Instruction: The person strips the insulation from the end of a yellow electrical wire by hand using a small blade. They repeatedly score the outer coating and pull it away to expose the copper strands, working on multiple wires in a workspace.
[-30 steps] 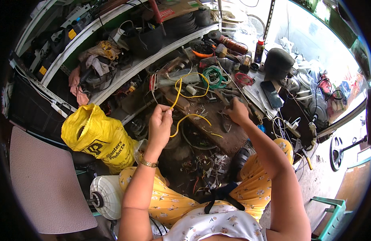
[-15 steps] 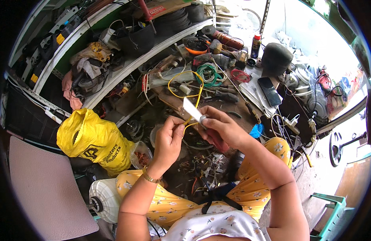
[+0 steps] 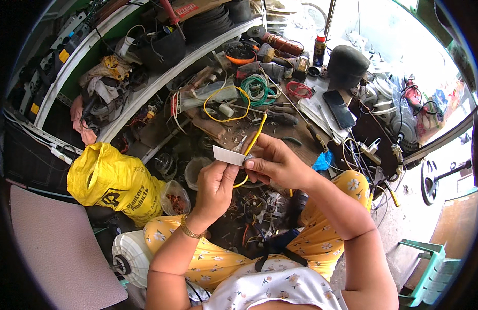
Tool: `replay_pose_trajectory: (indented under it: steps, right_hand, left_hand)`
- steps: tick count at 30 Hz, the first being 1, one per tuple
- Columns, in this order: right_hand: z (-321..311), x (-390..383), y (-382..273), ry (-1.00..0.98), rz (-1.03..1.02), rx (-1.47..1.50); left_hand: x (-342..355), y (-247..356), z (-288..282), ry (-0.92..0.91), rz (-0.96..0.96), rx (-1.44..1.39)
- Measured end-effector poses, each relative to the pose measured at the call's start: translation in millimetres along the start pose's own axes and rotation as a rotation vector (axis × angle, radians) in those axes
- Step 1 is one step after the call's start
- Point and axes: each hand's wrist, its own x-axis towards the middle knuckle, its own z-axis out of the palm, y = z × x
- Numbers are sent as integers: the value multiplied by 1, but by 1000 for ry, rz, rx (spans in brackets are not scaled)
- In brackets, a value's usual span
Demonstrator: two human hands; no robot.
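Note:
Both my hands meet in the middle, in front of the cluttered bench. My right hand (image 3: 278, 161) is closed around a knife, its handle hidden in the fingers; the flat pale blade (image 3: 228, 155) sticks out to the left, over my left fingertips. A yellow wire (image 3: 255, 138) passes between the hands, one end pointing up and away, with a bend hanging below the fingers. Thumb and fingers of my left hand (image 3: 216, 178) are pinched together just under the blade, close to the wire; exactly how they grip it is partly hidden.
On the bench lie a loop of yellow wire (image 3: 205, 107), a green wire coil (image 3: 257, 89), a red wire coil (image 3: 300, 89), a phone (image 3: 339, 109) and several tools. A yellow sack (image 3: 112, 178) stands left, beside a bag of copper-coloured scraps (image 3: 175, 199). Wire bits litter the floor.
The knife has turned so its blade now points left across my left fingertips instead of up and away. The wire between my hands has swung, its end now up to the right. The whole view shifted slightly.

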Motion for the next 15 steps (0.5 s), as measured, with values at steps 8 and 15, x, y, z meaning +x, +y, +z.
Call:
replay_pose_trajectory:
  steps: [8,15]
  right_hand:
    - [-2,0,-2,15,-2,92]
    - [-6,-2,-7,34,-18,103]
  left_hand:
    - [0,4,-2,-38,4,-65]
    - [-6,7,7,-74,-121,-301]
